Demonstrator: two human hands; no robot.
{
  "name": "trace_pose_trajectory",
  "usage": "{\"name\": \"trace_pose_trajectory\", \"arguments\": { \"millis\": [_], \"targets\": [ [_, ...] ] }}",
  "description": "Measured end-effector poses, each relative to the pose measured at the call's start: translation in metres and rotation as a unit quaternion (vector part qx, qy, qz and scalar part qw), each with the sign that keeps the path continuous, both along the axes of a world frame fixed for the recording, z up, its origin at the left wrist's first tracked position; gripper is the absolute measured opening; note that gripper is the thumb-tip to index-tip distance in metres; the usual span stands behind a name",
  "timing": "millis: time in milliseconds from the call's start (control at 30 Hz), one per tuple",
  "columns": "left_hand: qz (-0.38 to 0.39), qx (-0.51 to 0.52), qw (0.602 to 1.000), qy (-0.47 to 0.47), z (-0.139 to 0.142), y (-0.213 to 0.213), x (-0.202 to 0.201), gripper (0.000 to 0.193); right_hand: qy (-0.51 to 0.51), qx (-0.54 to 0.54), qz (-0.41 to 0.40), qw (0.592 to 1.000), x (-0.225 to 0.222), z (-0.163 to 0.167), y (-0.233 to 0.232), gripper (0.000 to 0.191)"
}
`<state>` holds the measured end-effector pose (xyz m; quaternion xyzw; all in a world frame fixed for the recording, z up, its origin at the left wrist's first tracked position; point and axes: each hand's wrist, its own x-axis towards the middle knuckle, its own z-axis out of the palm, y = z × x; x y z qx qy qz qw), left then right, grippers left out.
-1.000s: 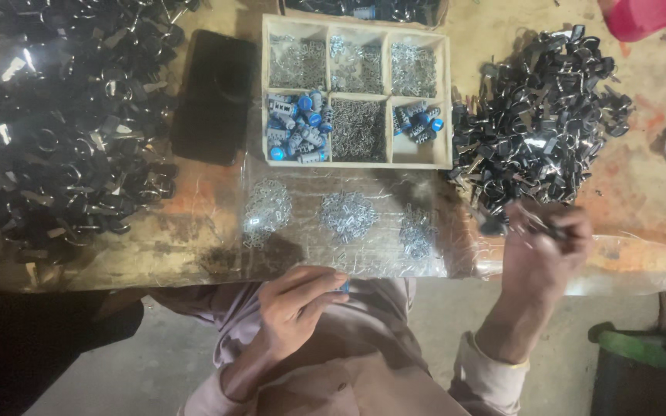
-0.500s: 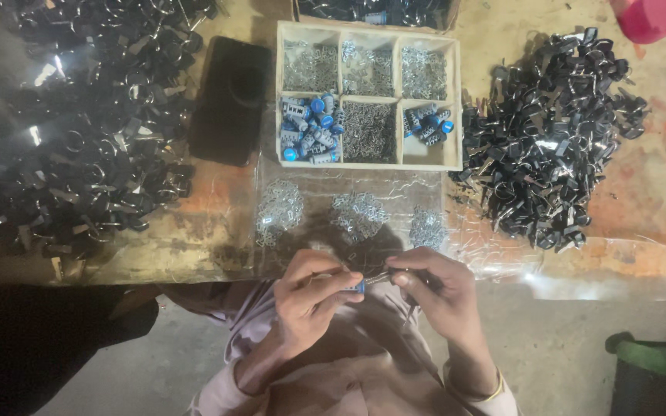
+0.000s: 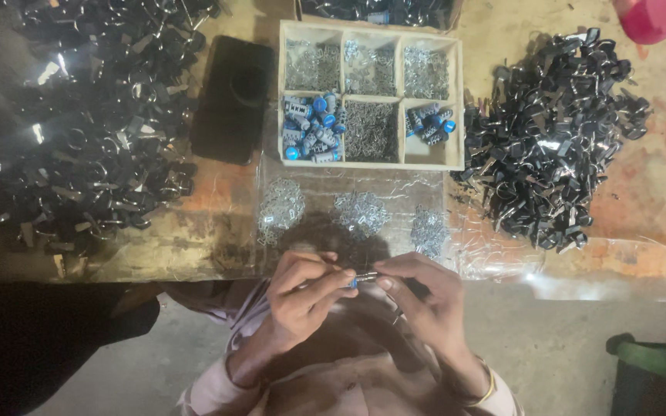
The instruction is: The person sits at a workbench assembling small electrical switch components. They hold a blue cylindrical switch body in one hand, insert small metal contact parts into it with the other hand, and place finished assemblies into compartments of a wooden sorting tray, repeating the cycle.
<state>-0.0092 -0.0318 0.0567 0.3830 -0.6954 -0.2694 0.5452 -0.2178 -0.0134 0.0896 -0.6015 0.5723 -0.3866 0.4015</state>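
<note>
My left hand [image 3: 302,296] and my right hand [image 3: 424,296] meet just below the near edge of the workbench. Together they pinch a small part with a blue end and a metal tip [image 3: 362,278]. The left fingers close on the blue end. The right fingers hold a thin dark metal piece against the part's tip. Most of the part is hidden by my fingers. Above the hands, three small heaps of shiny metal bits [image 3: 360,212] lie on a clear plastic sheet [image 3: 495,250].
A wooden tray [image 3: 371,96] with six compartments holds blue-capped parts [image 3: 310,127] and metal bits. Black metal pieces are heaped at right [image 3: 553,142] and left [image 3: 71,123]. A black flat object [image 3: 233,100] lies beside the tray. A green bin [image 3: 657,370] stands at lower right.
My right hand left the right-hand black pile carrying a dark piece and came in to meet my left hand. Both hands now press together on the small part.
</note>
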Motion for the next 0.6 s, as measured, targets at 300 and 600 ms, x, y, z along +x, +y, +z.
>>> {"name": "trace_pose_trajectory", "arguments": {
  "millis": [300,600],
  "targets": [
    [-0.024,0.016,1.000,0.003,-0.004,-0.002,0.002,0.042,0.007,0.006,0.009,1.000,-0.005,-0.003,-0.003,0.013],
    [-0.015,-0.011,0.999,0.038,-0.025,-0.002,-0.013,0.041,-0.044,0.043,-0.034,0.998,0.003,-0.003,0.002,0.014]
  ]
}}
